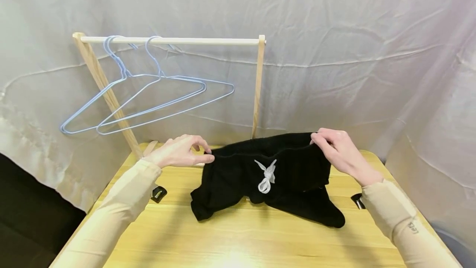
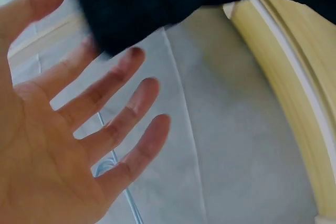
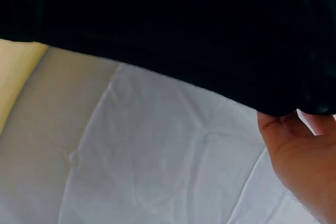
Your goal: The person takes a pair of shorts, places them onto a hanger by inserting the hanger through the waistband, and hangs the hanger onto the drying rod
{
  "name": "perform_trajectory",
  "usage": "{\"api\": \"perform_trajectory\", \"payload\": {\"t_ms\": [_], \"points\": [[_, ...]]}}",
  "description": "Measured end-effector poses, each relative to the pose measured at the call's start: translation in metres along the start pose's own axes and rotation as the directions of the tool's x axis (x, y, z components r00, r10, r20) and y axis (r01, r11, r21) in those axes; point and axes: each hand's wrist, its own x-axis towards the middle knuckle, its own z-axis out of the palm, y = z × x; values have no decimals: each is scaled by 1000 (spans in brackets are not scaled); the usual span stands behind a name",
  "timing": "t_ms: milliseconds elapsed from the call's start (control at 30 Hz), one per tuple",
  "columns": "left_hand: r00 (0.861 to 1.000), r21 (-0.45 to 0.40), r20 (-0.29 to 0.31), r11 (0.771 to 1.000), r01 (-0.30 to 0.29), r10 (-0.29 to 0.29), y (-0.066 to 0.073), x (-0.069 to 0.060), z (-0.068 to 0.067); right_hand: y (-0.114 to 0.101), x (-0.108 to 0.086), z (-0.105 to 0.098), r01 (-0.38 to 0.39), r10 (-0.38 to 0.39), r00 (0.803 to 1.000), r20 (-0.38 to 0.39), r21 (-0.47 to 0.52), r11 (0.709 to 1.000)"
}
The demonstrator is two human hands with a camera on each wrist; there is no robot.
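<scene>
Black pants (image 1: 238, 181) with a grey drawstring bow (image 1: 267, 175) are held up by the waistband over the table, legs bunched below. At the waistband's right corner my right hand (image 1: 343, 156) pinches the fabric; the right wrist view shows its fingers (image 3: 278, 129) at the cloth's edge. My left hand (image 1: 180, 151) is at the left corner, thumb and forefinger apart. In the left wrist view this hand (image 2: 68, 114) has its fingers spread, fingertips beside the dark cloth (image 2: 136, 3), thumb away from it; whether the fingertips touch is unclear.
A wooden rack (image 1: 259, 86) stands behind, with several blue wire hangers (image 1: 163, 115) on its rail (image 1: 208, 41). Small black objects lie on the wooden table (image 1: 178, 243), one at the left (image 1: 158, 194) and one by the right sleeve (image 1: 358, 200). Grey fabric hangs around.
</scene>
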Motion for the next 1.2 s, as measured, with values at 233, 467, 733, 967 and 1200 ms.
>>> {"api": "perform_trajectory", "payload": {"t_ms": [233,467,733,967,1200], "points": [[892,-38,-450,996,-80,54,-9,1,-13,-1,-4,10,91,-82,990,114,-82,992],[553,-73,-833,994,-82,-16,-25,-2,-30,1,-7,12,96,-81,986,147,-95,991],[469,-112,-877,994,2,-100,-38,-11,-44,4,-7,11,116,-102,983,150,-86,990],[543,-211,-807,972,102,-232,-47,-21,-51,5,-8,11,109,-95,983,155,-78,991],[590,-277,-736,943,186,-333,-55,-26,-56,6,-9,10,112,-99,983,157,-70,991]]}}
